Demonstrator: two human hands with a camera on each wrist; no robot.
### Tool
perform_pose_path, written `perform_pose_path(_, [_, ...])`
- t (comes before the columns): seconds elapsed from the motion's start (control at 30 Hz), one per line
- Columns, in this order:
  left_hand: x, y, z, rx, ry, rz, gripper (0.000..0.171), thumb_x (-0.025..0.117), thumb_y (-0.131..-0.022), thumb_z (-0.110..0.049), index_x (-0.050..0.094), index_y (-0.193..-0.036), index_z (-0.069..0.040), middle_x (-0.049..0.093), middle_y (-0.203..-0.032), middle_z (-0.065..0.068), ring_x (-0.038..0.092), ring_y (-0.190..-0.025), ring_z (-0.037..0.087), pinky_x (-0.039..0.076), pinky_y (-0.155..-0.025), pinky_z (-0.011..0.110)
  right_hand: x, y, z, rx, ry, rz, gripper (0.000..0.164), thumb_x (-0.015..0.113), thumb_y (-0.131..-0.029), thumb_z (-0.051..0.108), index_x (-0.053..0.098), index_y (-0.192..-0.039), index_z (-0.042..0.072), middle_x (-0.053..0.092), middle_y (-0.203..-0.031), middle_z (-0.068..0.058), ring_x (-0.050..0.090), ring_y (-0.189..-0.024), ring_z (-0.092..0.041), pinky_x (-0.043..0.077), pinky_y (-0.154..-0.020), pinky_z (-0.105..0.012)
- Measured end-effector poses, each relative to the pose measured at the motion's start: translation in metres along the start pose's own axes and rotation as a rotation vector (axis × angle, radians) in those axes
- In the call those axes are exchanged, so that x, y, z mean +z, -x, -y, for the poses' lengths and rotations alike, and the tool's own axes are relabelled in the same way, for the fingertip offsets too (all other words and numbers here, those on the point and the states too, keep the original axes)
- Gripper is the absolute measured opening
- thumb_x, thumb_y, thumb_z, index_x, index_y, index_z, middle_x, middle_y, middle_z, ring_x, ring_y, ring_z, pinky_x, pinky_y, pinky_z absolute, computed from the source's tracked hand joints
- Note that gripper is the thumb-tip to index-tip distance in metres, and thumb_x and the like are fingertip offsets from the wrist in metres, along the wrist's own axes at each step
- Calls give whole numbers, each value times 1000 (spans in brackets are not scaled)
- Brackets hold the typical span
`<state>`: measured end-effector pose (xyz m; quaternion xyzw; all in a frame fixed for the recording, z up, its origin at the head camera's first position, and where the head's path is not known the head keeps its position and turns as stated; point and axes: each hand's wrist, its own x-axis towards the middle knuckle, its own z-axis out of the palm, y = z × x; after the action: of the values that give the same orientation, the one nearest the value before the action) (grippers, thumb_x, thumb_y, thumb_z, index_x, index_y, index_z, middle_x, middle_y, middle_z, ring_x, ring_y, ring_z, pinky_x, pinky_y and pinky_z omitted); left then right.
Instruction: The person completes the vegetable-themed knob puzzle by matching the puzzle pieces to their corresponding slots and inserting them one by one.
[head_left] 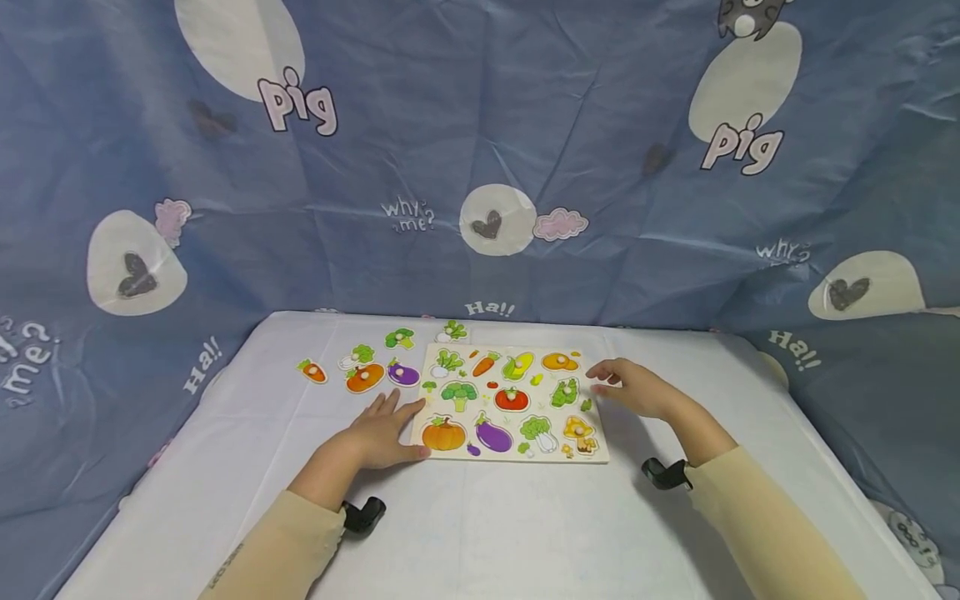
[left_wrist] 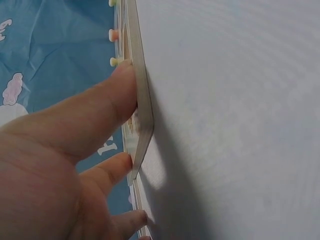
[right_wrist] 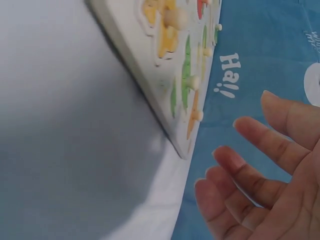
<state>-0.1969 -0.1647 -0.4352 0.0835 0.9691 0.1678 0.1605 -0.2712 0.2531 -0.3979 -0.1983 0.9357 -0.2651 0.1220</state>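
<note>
A wooden vegetable puzzle board (head_left: 517, 456) lies flat on the table. My left hand (head_left: 382, 433) rests at its left side with fingers spread; in the left wrist view the thumb (left_wrist: 112, 97) touches the board's edge near a corner. Beyond the right edge my right hand (head_left: 630, 385) hovers, fingers loosely bent and holding nothing. Knobbed pieces sit in the board, among them a tomato (head_left: 512, 401), corn (head_left: 518, 365) and mushroom (head_left: 580, 432). The pumpkin (head_left: 444, 434) and eggplant (head_left: 493, 432) pictures on it show no knobs.
Left of the board lie loose knobbed pieces: a carrot (head_left: 312, 372), a pumpkin (head_left: 365, 378), an eggplant (head_left: 403, 373), a broccoli (head_left: 400, 337) and a leafy cabbage (head_left: 357, 357) partly against the pumpkin. A white radish piece (head_left: 452, 331) lies behind the board. A blue printed cloth (head_left: 420, 275) hangs behind.
</note>
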Motion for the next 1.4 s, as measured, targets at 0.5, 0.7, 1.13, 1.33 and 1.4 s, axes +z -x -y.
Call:
perform_pose_path(0.5, [-2, -2, -2, 12, 18, -9, 87, 72, -85, -55, 37, -156, -19, 14, -163, 27, 9, -149, 51, 13, -116, 67, 16, 31, -13, 18, -9, -7, 48, 64, -99, 28, 56, -139, 3, 52, -142, -24, 47, -131, -47, 38, -104, -63])
perform_pose_path(0.7, [-3, -1, -4, 9, 20, -4, 87, 73, -85, -53, 37, -156, -19, 14, -163, 26, 8, -149, 50, 12, -116, 66, 24, 40, -20, -6, -2, 14, 53, 66, -97, 29, 54, -140, -1, 49, -143, -29, 40, -136, -50, 32, -110, -63])
perform_pose_path(1.13, [-4, 1, -3, 23, 15, 7, 88, 72, -85, -55, 37, -156, -18, 14, -162, 28, 9, -148, 51, 14, -116, 67, 33, 44, -17, -59, 76, 65, 66, 75, -90, 29, 51, -144, 0, 43, -149, -29, 35, -139, -50, 29, -111, -65])
perform_pose_path(1.33, [-2, 1, 2, 52, 2, 2, 87, 71, -86, -56, 37, -156, -16, 16, -161, 31, 11, -147, 53, 14, -116, 66, 37, 43, -15, -11, 121, 85, 71, 78, -87, 33, 50, -146, 4, 41, -151, -28, 34, -139, -51, 29, -110, -66])
perform_pose_path(1.4, [-2, 2, 3, 61, 5, -3, 88, 71, -86, -56, 37, -156, -16, 16, -161, 31, 11, -147, 53, 14, -116, 66, 37, 43, -15, -5, 128, 85, 72, 79, -86, 32, 50, -146, 4, 41, -151, -28, 34, -139, -51, 29, -110, -66])
